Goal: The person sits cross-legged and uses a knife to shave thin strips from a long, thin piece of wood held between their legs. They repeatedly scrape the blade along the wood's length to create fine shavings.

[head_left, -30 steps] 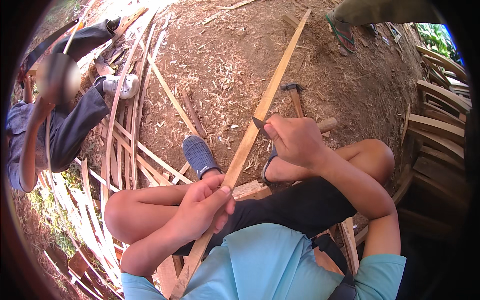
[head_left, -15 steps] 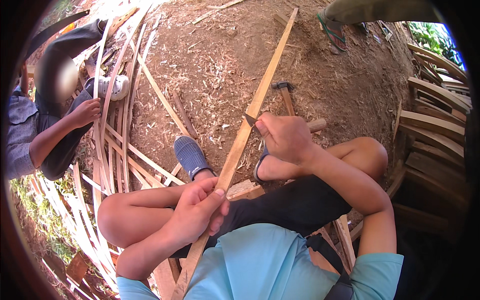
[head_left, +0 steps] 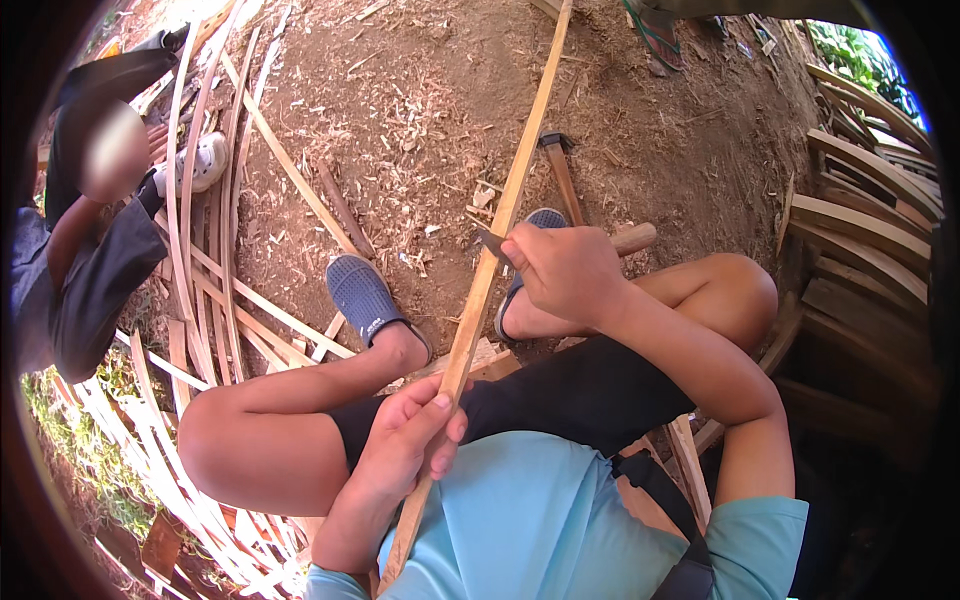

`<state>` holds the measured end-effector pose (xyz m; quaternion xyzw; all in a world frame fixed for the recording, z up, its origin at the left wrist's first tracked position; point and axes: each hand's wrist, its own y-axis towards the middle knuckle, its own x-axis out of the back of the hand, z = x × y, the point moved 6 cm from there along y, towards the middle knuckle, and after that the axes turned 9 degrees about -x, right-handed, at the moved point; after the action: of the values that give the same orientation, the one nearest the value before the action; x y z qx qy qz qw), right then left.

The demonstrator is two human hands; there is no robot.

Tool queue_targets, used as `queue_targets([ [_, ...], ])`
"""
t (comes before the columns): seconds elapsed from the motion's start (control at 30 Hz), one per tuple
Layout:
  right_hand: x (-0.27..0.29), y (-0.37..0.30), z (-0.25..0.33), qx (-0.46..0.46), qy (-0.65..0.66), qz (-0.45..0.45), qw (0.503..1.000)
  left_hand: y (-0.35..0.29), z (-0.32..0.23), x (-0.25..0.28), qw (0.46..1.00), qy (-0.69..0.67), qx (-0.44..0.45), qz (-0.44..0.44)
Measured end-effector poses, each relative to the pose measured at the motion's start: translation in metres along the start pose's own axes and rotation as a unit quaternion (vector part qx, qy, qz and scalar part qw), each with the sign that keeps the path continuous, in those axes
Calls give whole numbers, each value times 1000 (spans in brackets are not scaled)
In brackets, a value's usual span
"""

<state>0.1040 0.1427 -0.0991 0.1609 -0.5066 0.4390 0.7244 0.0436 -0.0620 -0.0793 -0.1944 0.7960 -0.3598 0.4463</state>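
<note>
A long, narrow strip of pale wood (head_left: 479,310) slants from my lap up toward the far side of the ground. My left hand (head_left: 412,428) is closed around its lower part, thumb lying on top. Farther up, my right hand (head_left: 568,268) is closed on a small knife (head_left: 491,243), its handle hidden in the fist. The dark blade lies across the strip and touches it, with its tip past the left edge. The strip's near end rests against my light blue shirt.
Beyond my right hand a hammer (head_left: 564,182) lies on the ground, near a round piece of wood (head_left: 634,238). Long wooden strips (head_left: 225,250) are heaped at left, where another person sits. Curved wooden pieces (head_left: 860,232) are stacked at right. Shavings litter the dirt.
The strip has swung a little steeper and its far end has moved left. My right hand still holds the knife against it. The person at left has shifted position.
</note>
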Motion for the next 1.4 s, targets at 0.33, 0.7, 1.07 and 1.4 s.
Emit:
queue_targets([
  [0.33, 1, -2, 10, -7, -40, 12, 999, 6, -2, 4, 1000, -25, 1, 12],
  [0.7, 5, -6, 11, 2, 18, 43, 999, 8, -3, 0, 998, -50, 15, 43],
  [1.07, -15, -7, -11, -95, 233, 143, 957, 14, -1, -1, 999, -15, 26, 34],
  [1.4, 6, -11, 4, -50, 42, 43, 997, 12, -3, -1, 1000, -14, 9, 25],
])
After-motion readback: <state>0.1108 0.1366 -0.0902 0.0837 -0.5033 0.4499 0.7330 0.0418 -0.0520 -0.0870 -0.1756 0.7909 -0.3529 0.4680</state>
